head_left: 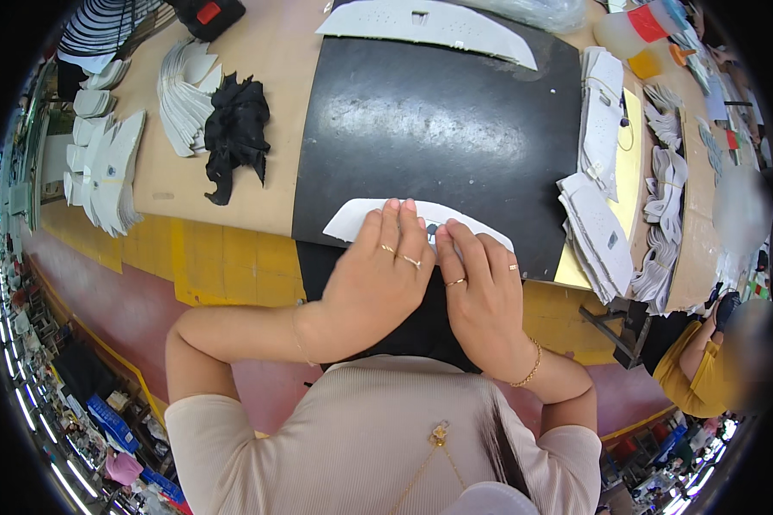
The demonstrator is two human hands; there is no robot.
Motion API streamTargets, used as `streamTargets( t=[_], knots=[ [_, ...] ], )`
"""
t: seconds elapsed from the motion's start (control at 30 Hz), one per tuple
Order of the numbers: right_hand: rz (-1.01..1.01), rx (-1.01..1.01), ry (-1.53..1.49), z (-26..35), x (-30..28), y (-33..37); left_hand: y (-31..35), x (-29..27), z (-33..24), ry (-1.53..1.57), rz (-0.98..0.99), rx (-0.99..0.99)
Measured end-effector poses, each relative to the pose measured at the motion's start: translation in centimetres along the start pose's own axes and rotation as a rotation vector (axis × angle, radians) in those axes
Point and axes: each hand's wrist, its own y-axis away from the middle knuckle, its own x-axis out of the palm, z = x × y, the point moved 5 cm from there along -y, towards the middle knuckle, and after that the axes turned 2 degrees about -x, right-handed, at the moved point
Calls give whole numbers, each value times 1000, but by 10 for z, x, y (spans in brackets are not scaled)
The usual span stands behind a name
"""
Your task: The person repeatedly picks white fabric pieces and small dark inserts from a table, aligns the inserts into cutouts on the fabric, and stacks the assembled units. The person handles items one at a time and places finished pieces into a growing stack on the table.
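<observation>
White curved panel (pixel 349 220) lies near the front edge of a black mat (pixel 438 129) on the worktop (pixel 275 56); both hands on it. Left hand (pixel 382 266): fingers close together, tips resting on the panel; thumb not clear, can't tell if it pinches. Right hand (pixel 483 279): fingers bent, foremost tips beside a small dark patch (pixel 432 229) mid-panel; can't tell whether it grips the patch or just presses. Fingertips of the two hands nearly meet there.

Risks, my judgement: patch could shift or sit crooked if one hand pushes harder than the other, and fingers partly cover it, so misalignment could go unnoticed. Panel could skid on the smooth-looking mat if pressure comes sideways. Being so near the front edge, it could slip off toward the lap if pulled back. Rings (pixel 410 261) or bracelet (pixel 528 365) could snag or scuff the panel. Stacked white pieces (pixel 597 236) at right could topple if an elbow swings wide.
</observation>
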Motion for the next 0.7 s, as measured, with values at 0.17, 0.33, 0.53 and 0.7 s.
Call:
streamTargets(
  t=[0.17,0.33,0.53,0.7],
  knots=[
    [-58,14,-94,-6,1,-9,-6,-15,54,631,35,-92],
    [-81,117,-169,-20,-10,-19,-32,-11,122,940,54,-290],
    [-138,160,-230,-21,-10,-12,-116,22,198,422,-303,-445],
    [-161,151,-513,-31,-20,-7,-149,48,214,262,-237,-422]
  ],
)
